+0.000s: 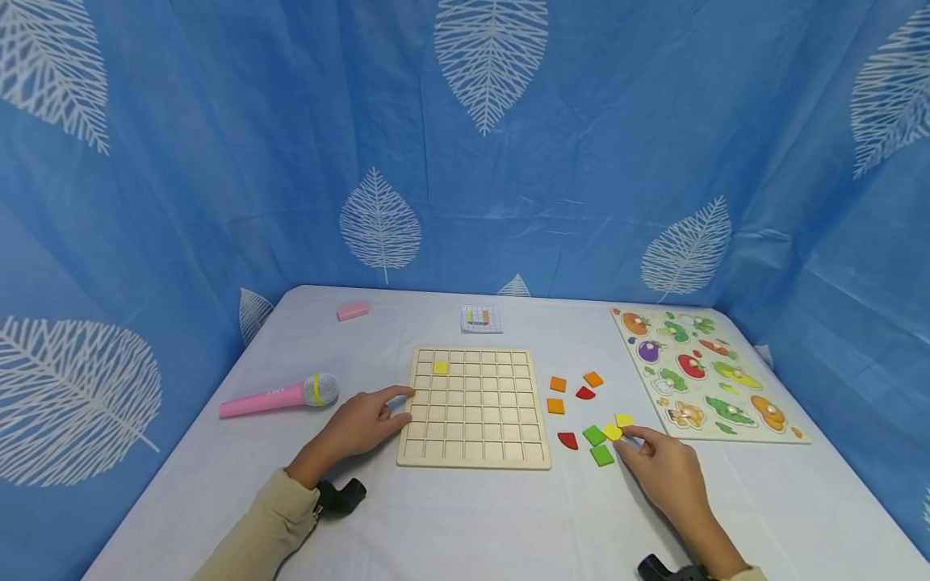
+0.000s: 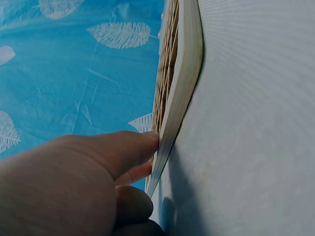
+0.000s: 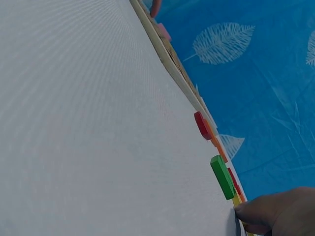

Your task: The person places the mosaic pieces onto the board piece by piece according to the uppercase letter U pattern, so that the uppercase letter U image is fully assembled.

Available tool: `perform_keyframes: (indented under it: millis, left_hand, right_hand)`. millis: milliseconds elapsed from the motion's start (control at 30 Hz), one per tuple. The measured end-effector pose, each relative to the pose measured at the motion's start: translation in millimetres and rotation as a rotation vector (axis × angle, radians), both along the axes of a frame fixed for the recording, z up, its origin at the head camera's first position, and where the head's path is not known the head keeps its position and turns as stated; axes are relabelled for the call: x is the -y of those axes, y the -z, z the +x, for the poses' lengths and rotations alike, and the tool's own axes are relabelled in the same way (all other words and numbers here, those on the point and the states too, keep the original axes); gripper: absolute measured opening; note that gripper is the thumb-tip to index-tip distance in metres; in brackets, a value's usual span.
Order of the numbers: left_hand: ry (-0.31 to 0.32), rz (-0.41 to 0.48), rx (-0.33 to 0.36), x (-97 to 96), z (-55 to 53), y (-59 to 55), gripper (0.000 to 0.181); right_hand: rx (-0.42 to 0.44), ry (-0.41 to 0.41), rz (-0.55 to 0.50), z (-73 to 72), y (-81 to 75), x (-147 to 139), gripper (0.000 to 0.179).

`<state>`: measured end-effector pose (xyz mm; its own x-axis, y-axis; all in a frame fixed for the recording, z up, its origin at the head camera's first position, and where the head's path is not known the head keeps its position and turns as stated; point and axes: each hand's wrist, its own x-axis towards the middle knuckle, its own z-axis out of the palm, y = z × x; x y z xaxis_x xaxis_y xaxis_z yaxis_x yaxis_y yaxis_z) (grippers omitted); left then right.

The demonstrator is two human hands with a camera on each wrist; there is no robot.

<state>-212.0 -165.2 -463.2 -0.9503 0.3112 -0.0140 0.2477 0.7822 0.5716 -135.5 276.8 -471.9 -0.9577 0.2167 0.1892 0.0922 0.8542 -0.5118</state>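
Note:
A square wooden grid board lies flat on the table, with one yellow square tile in a cell near its upper left. My left hand touches the board's left edge with thumb and index finger; in the left wrist view its thumb rests against the rim. To the board's right, my right hand pinches a yellow square tile at its corner. Another yellow tile and two green tiles lie close around those fingertips. In the right wrist view the fingers mostly hide the yellow pieces.
Orange squares and red quarter-round pieces lie right of the board. A vegetable puzzle board stretches along the right side. Behind the grid sits a small pattern card. A pink microphone and pink block are at left.

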Motion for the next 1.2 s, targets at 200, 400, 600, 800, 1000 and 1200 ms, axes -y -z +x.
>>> perform_keyframes:
  millis: [200,400,600,800,1000,1200]
  left_hand:
    - [0.002,0.004,0.005,-0.1,-0.1,0.1,0.044]
    - [0.003,0.002,0.003,0.6,-0.3,0.8,0.044]
    - [0.004,0.007,0.007,0.9,-0.1,0.6,0.044]
    - [0.004,0.015,0.009,1.2,0.5,0.1,0.044]
    - [0.022,0.025,-0.013,1.9,0.2,-1.2,0.044]
    - [0.005,0.024,0.000,2.7,1.1,-1.6,0.044]
  right_hand:
    - [0.003,0.002,0.015,0.3,1.7,0,0.034]
    - [-0.005,-0.003,0.005,1.3,2.0,1,0.033]
    - [-0.013,0.014,-0.030,1.1,0.8,-1,0.032]
    - [-0.027,0.016,-0.041,-0.4,-0.1,-5,0.032]
    - [-0.007,-0.019,-0.063,-5.7,-7.3,-13,0.032]
    - [0.019,-0.104,-0.071,-15.1,-17.8,-9,0.032]
